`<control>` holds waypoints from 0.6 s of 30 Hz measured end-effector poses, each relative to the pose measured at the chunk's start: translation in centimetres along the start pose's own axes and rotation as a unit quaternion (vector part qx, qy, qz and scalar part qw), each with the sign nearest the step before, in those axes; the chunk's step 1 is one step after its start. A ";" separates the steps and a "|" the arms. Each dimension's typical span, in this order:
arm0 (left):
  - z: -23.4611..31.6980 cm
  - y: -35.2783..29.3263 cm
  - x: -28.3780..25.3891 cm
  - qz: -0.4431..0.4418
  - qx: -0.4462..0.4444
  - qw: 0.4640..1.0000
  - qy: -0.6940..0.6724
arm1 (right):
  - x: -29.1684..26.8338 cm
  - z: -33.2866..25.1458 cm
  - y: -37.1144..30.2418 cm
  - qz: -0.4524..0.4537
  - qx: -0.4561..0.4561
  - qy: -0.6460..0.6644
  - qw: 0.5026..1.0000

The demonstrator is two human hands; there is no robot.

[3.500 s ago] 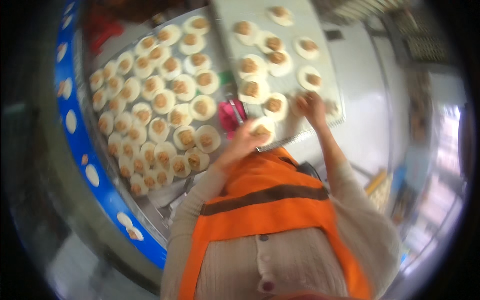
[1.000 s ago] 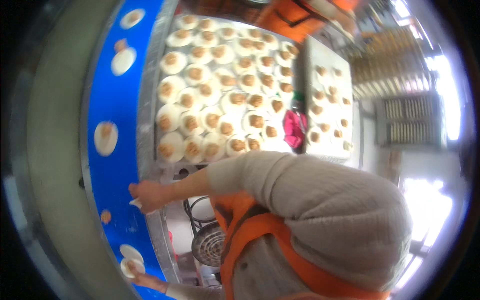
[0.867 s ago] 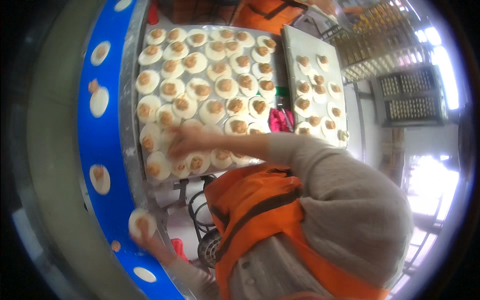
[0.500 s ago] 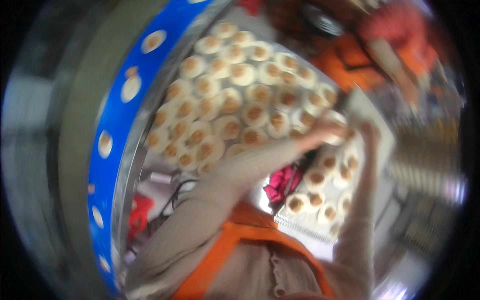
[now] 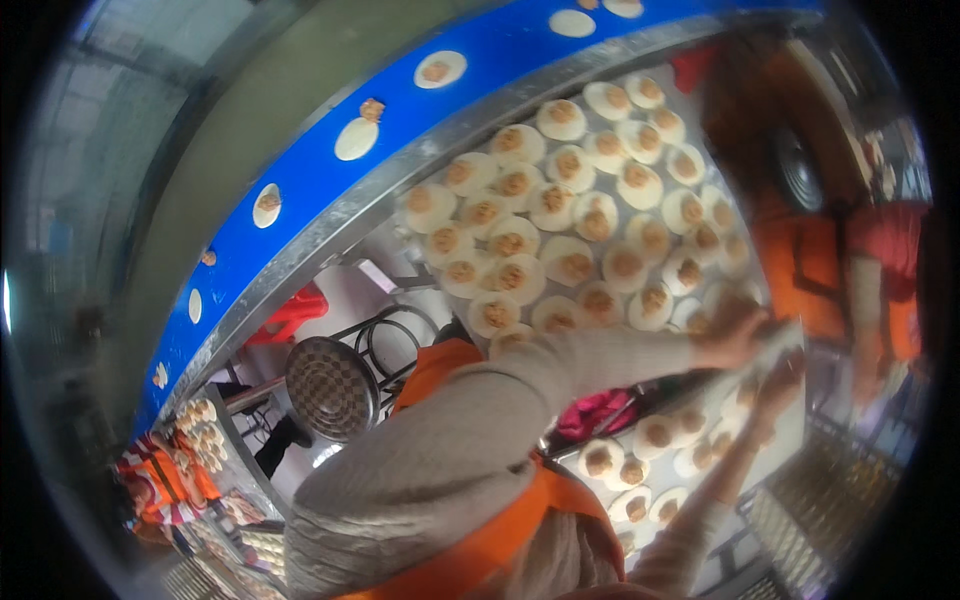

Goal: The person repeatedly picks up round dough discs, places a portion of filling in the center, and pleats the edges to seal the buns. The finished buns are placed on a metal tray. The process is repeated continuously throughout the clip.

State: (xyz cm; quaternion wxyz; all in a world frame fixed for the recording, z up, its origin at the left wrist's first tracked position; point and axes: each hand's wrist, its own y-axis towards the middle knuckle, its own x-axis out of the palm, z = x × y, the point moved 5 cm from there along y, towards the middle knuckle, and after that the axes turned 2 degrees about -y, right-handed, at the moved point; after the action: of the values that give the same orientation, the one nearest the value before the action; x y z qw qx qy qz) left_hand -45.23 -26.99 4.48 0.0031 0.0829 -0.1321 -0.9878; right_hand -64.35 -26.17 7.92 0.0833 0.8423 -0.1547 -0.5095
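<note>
Neither hand's grip can be read for certain: the left hand [image 5: 735,338] and the right hand [image 5: 780,382] sit close together at the far end of the narrow metal tray [image 5: 788,440], fingers blurred and bent, and whether they pinch a piece of dough or only touch the tray I cannot tell. Below them, that tray carries flat dough rounds topped with brown filling [image 5: 655,435], some overlapping, partly hidden by the right forearm. Beside it, the wide metal tray [image 5: 622,222] is crowded with more filled rounds [image 5: 570,262], many touching or overlapping; the left sleeve covers its near edge. Between the two trays lies a bright pink cloth [image 5: 590,415]. Along the wide tray's other side runs a blue conveyor belt [image 5: 310,172], bearing spaced rounds. One belt round [image 5: 355,140] has its lump of filling [image 5: 372,109] at its edge; another lump [image 5: 208,257] lies apart from any round.
</note>
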 end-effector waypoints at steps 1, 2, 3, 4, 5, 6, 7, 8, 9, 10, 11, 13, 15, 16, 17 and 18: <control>-0.9 -0.2 -5.6 0.043 -0.017 0.999 -0.016 | 2.5 -4.6 0.4 -0.033 -0.032 0.046 0.998; -1.6 -1.2 -12.5 0.127 0.003 0.991 -0.037 | 5.8 -10.3 0.5 -0.041 -0.121 0.048 0.991; -3.1 -2.4 -19.4 0.173 -0.037 0.980 -0.084 | 9.2 -15.2 -0.5 -0.105 -0.115 0.116 0.981; -4.0 -3.9 -26.7 0.253 -0.036 0.964 -0.074 | 12.8 -20.4 -2.1 -0.192 -0.121 0.124 0.966; -4.3 -6.3 -34.6 0.325 -0.003 0.945 0.026 | 15.6 -27.0 -3.5 -0.193 -0.255 0.140 0.937; -4.6 -8.7 -41.3 0.361 -0.006 0.922 0.136 | 18.5 -32.3 -5.1 -0.215 -0.245 0.196 0.925; -4.7 -11.6 -48.1 0.385 -0.029 0.887 0.253 | 21.1 -37.7 -6.8 -0.304 -0.265 0.264 0.876; -4.7 -14.4 -53.8 0.403 -0.070 0.836 0.366 | 22.7 -43.3 -8.5 -0.251 -0.364 0.231 0.866; -4.5 -16.7 -58.5 0.430 -0.066 0.786 0.439 | 25.0 -47.6 -10.1 -0.302 -0.353 0.262 0.846; -5.1 -19.1 -62.1 0.431 -0.118 0.777 0.442 | 27.1 -51.6 -11.6 -0.318 -0.363 0.216 0.849; -5.7 -21.2 -65.2 0.434 -0.175 0.762 0.447 | 28.9 -55.5 -13.3 -0.316 -0.399 0.197 0.838; -7.2 -22.8 -68.9 0.416 -0.196 0.753 0.470 | 31.7 -61.6 -15.9 -0.233 -0.478 0.150 0.833; -8.7 -24.8 -70.8 0.383 -0.229 0.748 0.491 | 34.4 -65.4 -18.9 -0.218 -0.560 0.110 0.792; -9.5 -25.7 -71.5 0.364 -0.242 0.759 0.482 | 36.0 -66.8 -20.1 -0.223 -0.592 0.061 0.772; -10.0 -26.7 -71.9 0.337 -0.236 0.778 0.476 | 37.7 -68.0 -21.3 -0.266 -0.617 0.017 0.741; -10.9 -27.6 -72.5 0.306 -0.258 0.793 0.460 | 39.7 -68.5 -22.0 -0.330 -0.622 -0.078 0.705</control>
State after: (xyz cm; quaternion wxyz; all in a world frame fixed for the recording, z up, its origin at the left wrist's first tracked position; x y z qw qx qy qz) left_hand 28.45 -1.20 -1.28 0.3866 0.4784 0.1260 -0.7783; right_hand 17.27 -20.45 0.36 0.4024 0.5536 0.4796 -0.5491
